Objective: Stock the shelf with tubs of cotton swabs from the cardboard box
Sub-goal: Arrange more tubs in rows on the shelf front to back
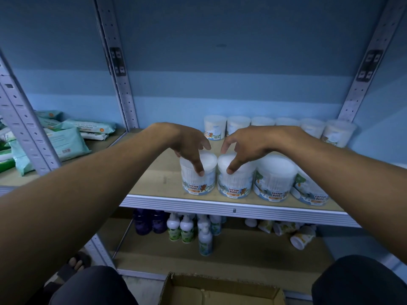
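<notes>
Wipe packs [66,137] left; bottles [187,230] on lower shelf.

Four tubs [233,179] are lined along the front edge of the shelf [154,179], with a second row of tubs [264,126] set behind at the back. Wipe packs [66,137] are stacked to the left. Bottles [187,230] are kept on the shelf below, and the cardboard box [220,291] is placed nearest, on the floor.

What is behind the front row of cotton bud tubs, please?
A back row of cotton bud tubs lines the blue wall. Both hands partly cover the bare shelf board between the rows.
</notes>
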